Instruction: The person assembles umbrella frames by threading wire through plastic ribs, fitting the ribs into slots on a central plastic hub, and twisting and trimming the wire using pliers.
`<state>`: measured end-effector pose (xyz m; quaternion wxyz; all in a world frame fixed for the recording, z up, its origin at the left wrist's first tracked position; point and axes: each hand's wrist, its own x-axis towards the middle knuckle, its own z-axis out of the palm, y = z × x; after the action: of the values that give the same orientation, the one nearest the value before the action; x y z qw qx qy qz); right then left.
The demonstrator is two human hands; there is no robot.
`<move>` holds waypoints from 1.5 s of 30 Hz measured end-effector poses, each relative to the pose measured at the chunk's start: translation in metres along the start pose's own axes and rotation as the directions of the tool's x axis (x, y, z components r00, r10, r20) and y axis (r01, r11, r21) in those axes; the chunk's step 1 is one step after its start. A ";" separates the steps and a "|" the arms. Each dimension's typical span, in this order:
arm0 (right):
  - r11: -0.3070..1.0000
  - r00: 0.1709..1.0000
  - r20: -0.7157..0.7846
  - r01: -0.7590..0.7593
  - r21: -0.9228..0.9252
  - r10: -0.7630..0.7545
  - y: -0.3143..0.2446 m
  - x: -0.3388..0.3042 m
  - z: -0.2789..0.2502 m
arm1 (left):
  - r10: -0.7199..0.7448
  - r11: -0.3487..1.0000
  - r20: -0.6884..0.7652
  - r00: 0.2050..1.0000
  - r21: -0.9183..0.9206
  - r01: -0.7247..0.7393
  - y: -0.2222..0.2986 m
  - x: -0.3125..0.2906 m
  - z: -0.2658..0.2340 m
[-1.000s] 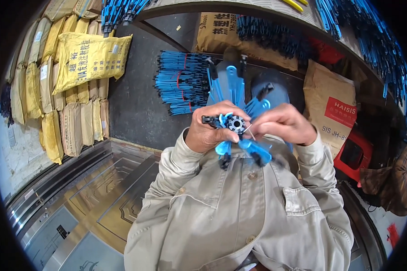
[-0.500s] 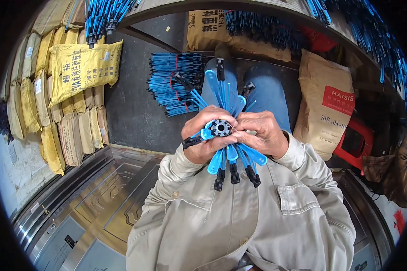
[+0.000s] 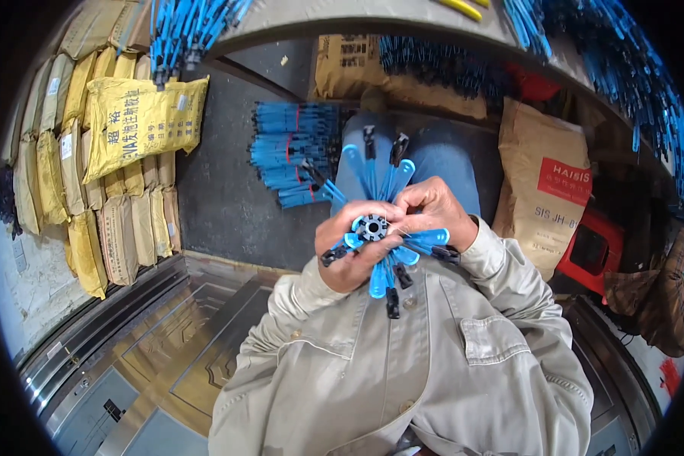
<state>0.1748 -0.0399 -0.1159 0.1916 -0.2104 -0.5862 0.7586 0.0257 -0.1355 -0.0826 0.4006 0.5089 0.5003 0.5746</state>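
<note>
My left hand (image 3: pixel 340 242) is closed around a black, notched, ring-shaped umbrella hub (image 3: pixel 372 237), with its hole facing up. Blue ribs (image 3: pixel 378 280) with flat paddle-like pieces and black joints (image 3: pixel 393 302) fan out from it on several sides. On the hub's right side my right hand (image 3: pixel 438 207) is closed, thumb and fingertips pinched together close to the rim. A fine, pale wire (image 3: pixel 394 226) shows between these fingertips and the hub. Fingers and ribs hide the hub's underside.
Bundles of blue ribs (image 3: pixel 292 144) tied with red bands lie beyond my left hand. A bench edge (image 3: pixel 334 26) crosses the top, carrying more blue ribs (image 3: pixel 194 34). A brown paper sack (image 3: pixel 539 167) stands at right; stacked sacks (image 3: pixel 125 235) line the left wall.
The hub and its ribs have turned in my left hand, so the ribs point in different directions. My right hand has shifted slightly up, still pinching at the hub's right side.
</note>
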 end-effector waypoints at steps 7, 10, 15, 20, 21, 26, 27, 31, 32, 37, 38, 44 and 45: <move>0.777 0.956 -0.089 0.172 -0.606 -0.281 -0.081 0.057 -0.083 | -0.121 0.990 -0.179 0.976 -0.098 0.105 -0.015 0.012 0.002; 0.101 0.715 -0.160 -0.124 -0.987 -0.680 -0.117 0.102 -0.127 | -0.172 0.981 -0.132 0.976 -0.114 0.157 -0.006 0.015 -0.002; -0.234 0.788 -0.138 -0.337 -0.912 -0.600 -0.104 0.145 -0.143 | -0.201 0.979 0.013 0.979 -0.020 0.201 -0.006 0.024 0.009; 0.274 0.789 -0.274 -0.140 -0.951 -0.550 -0.094 0.115 -0.132 | -0.277 0.933 0.110 0.955 -0.205 0.295 -0.003 0.023 -0.012; 0.707 0.826 -0.376 0.038 -0.706 -0.420 -0.092 0.093 -0.125 | -0.300 0.924 0.119 0.947 -0.212 0.319 -0.003 0.023 -0.020; 0.856 0.938 -0.045 0.294 -0.426 -0.344 -0.073 -0.009 -0.043 | -0.161 0.924 0.315 0.936 -0.285 0.255 -0.013 0.023 -0.046; 0.792 0.963 -0.008 0.217 -0.571 -0.269 -0.080 -0.020 -0.030 | -0.179 0.914 0.330 0.927 -0.294 0.281 -0.012 0.022 -0.045; 0.279 0.949 0.145 0.225 -0.934 -0.281 -0.101 -0.029 -0.030 | -0.039 0.969 0.366 0.930 -0.213 0.124 -0.004 0.024 -0.040; 0.030 0.924 0.237 0.258 -0.966 -0.301 -0.104 -0.030 -0.032 | -0.050 0.981 0.354 0.934 -0.159 0.113 -0.001 0.023 -0.038; -0.233 0.908 0.263 0.192 -0.953 -0.327 -0.115 -0.043 -0.019 | -0.034 0.998 0.326 0.945 -0.030 0.046 0.001 0.016 -0.031; -0.227 0.916 0.258 0.193 -0.955 -0.306 -0.113 -0.043 -0.019 | -0.017 0.999 0.328 0.944 -0.023 0.026 0.000 0.015 -0.031; -0.247 0.884 0.334 0.261 -0.933 -0.327 -0.110 -0.034 -0.018 | 0.028 0.997 0.358 0.933 0.055 -0.051 0.006 0.018 -0.028; -0.245 0.886 0.332 0.260 -0.934 -0.324 -0.111 -0.033 -0.019 | 0.034 0.997 0.358 0.933 0.055 -0.057 0.007 0.019 -0.026</move>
<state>0.2181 -0.0158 -0.0094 0.1523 -0.1501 -0.9766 -0.0251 -0.0030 -0.1232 -0.0718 0.4545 0.6288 0.4257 0.4656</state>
